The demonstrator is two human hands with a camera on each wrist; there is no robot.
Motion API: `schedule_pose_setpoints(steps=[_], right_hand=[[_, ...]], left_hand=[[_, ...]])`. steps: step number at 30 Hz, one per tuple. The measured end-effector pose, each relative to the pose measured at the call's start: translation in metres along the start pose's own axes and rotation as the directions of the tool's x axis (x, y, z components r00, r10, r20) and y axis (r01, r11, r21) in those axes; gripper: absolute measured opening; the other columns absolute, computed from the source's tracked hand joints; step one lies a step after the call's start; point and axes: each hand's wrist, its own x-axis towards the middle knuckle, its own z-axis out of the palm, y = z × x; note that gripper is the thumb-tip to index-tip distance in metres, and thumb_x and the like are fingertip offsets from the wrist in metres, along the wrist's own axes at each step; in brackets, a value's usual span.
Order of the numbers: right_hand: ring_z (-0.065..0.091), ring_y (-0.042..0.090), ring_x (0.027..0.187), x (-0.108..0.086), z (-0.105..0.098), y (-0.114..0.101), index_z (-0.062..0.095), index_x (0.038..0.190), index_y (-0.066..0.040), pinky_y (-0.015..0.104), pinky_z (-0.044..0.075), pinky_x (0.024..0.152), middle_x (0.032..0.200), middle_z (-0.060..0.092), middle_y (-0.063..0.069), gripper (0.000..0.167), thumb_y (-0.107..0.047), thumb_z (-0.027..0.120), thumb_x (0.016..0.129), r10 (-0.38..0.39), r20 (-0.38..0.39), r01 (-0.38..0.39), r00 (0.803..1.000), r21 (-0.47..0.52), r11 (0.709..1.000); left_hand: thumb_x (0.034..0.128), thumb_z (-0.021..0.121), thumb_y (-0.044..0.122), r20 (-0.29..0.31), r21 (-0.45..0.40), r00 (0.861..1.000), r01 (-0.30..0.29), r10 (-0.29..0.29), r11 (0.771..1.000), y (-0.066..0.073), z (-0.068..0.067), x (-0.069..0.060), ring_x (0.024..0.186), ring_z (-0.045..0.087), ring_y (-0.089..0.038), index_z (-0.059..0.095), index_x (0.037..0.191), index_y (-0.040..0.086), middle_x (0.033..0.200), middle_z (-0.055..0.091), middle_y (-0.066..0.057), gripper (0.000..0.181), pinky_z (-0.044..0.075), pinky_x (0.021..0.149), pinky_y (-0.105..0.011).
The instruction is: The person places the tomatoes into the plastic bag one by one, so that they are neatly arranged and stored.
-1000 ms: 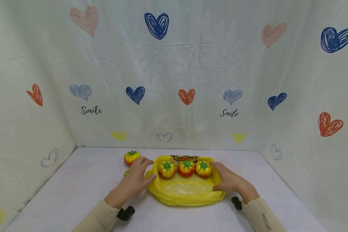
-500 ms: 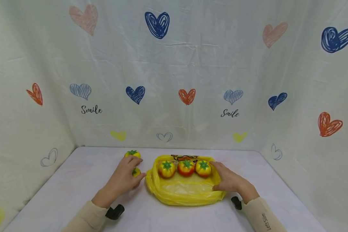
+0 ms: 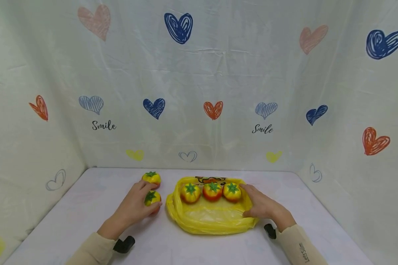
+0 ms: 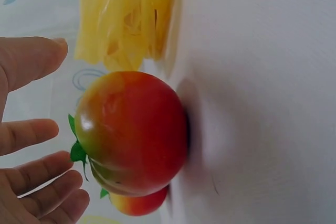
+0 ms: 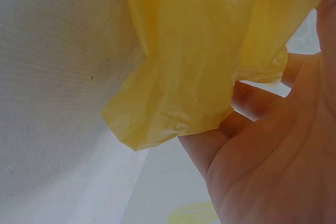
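My left hand [image 3: 132, 206] is spread around the nearer of two red-and-yellow tomatoes [image 3: 152, 199] on the table, left of the bag. In the left wrist view a gap shows between its fingers and this tomato [image 4: 136, 135]. The second loose tomato [image 3: 151, 178] sits just behind. My right hand [image 3: 263, 206] holds the right side of a yellow plastic bag [image 3: 215, 229], its fingers partly hidden behind the plastic [image 5: 184, 87] in the right wrist view. Inside the wide-mouthed bag, three tomatoes stand in a row: left [image 3: 190, 193], middle [image 3: 213, 192] and right [image 3: 232, 192].
A white-covered table [image 3: 192, 250] carries everything. Behind it and at both sides hangs a pale curtain [image 3: 238, 81] printed with hearts and "Smile". A black wrist strap piece [image 3: 124, 244] juts below the left sleeve [image 3: 91, 250].
My left hand has moved left from the bag's edge to the nearer loose tomato, lowering around it. My right hand and the bag have stayed in place.
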Motion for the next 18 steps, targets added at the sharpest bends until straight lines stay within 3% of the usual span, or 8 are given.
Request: schedule_pose_setpoints(steps=[9, 18], right_hand=[[0.033, 0.032, 0.135, 0.001, -0.001, 0.0, 0.029, 0.149, -0.015, 0.052, 0.03, 0.108, 0.151, 0.03, 0.012, 0.096, -0.027, 0.083, 0.071, 0.003, 0.008, -0.002, 1.0, -0.01, 1.0], [0.033, 0.032, 0.136, -0.001, -0.002, -0.002, 0.028, 0.149, -0.016, 0.052, 0.029, 0.108, 0.151, 0.03, 0.012, 0.096, -0.026, 0.083, 0.071, 0.016, 0.014, -0.016, 1.0, 0.002, 1.0]], left_hand=[[0.0746, 0.08, 0.039, 0.073, -0.031, 0.996, 0.053, -0.05, 0.998, -0.009, -0.002, -0.002, 0.106, 0.05, -0.025, 0.058, 0.124, 0.007, 0.117, 0.053, -0.007, 0.063, 0.045, 0.094, -0.048], [0.0742, 0.079, 0.046, 0.135, -0.05, 0.99, 0.053, -0.046, 0.997, -0.016, -0.004, -0.004, 0.102, 0.049, -0.024, 0.056, 0.127, 0.005, 0.116, 0.051, -0.009, 0.071, 0.046, 0.092, -0.047]])
